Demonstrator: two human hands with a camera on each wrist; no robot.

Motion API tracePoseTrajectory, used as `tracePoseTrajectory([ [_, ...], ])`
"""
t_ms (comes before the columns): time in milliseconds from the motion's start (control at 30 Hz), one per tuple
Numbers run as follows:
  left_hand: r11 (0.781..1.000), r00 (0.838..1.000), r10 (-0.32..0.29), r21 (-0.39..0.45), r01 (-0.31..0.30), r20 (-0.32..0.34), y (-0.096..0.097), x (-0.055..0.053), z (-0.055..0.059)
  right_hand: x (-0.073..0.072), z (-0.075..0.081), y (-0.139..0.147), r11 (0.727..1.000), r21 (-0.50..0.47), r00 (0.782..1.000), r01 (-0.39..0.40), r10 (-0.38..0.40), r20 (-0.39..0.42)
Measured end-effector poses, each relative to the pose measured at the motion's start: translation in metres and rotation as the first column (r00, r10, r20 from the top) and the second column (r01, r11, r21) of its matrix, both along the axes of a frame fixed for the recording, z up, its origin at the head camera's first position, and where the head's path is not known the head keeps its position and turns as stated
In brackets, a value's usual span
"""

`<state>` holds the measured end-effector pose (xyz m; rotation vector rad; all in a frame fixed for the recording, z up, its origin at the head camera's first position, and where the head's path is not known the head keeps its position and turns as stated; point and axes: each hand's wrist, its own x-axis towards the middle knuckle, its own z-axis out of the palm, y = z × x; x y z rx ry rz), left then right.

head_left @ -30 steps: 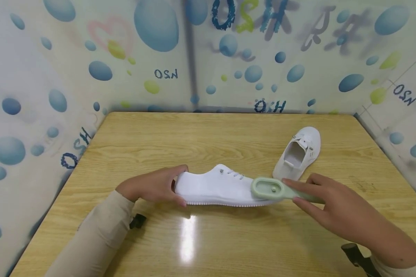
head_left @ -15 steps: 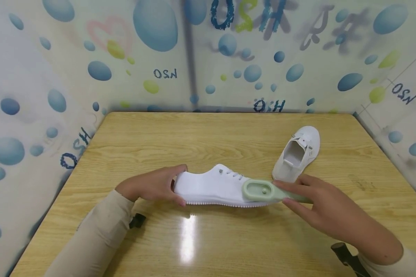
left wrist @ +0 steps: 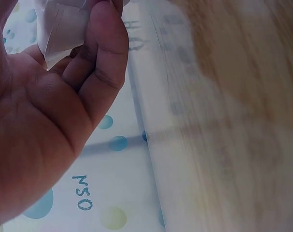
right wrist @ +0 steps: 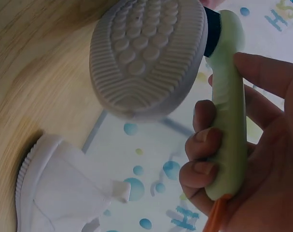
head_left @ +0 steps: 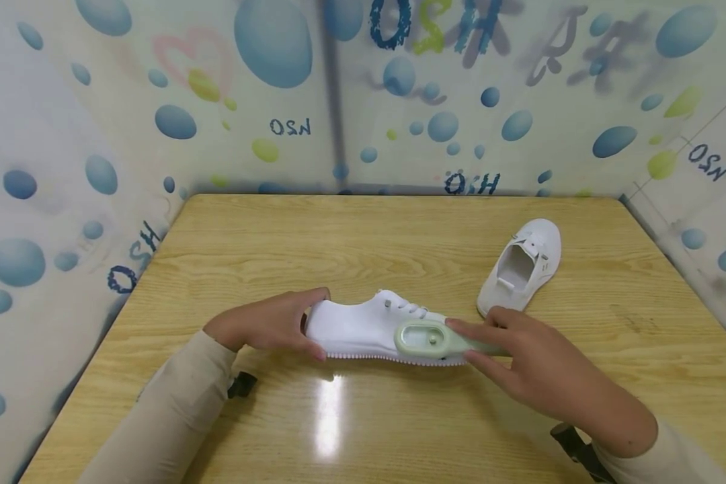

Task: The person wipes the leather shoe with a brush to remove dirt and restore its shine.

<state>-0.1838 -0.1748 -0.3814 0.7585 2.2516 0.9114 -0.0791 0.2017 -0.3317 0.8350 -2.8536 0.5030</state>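
In the head view a white lace-up shoe is tilted on its side, toe to the right, its outer side facing me. My left hand grips its heel, with the thumb near the sole edge. My right hand holds a light green brush by its handle, the head lying against the front side of the shoe. In the right wrist view, dark bristles meet the shoe beside its studded sole, and the fingers wrap the handle. An orange cord hangs from the handle's end.
A second white shoe stands upright behind the right hand, toe pointing away. Both lie on a wooden table. Walls printed with bubbles and letters border its back and sides. Dark wrist-mounted parts hang below both wrists.
My right hand has drawn the brush leftward along the shoe, from the toe toward the middle. The shoe has tipped slightly, showing more of its laces. My left hand has stayed at the heel.
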Motion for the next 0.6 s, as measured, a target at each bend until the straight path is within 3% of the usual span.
tracePoseTrajectory([
  [333, 1.000, 1.000, -0.004, 0.002, 0.004, 0.001, 0.001, 0.001, 0.002, 0.001, -0.005, -0.017, 1.000, 0.024, 1.000, -0.009, 0.009, 0.006],
  [600, 1.000, 1.000, -0.012, 0.003, 0.012, -0.001, -0.001, 0.001, 0.000, 0.004, -0.002, -0.010, 1.000, 0.018, 1.000, 0.018, -0.017, -0.011],
])
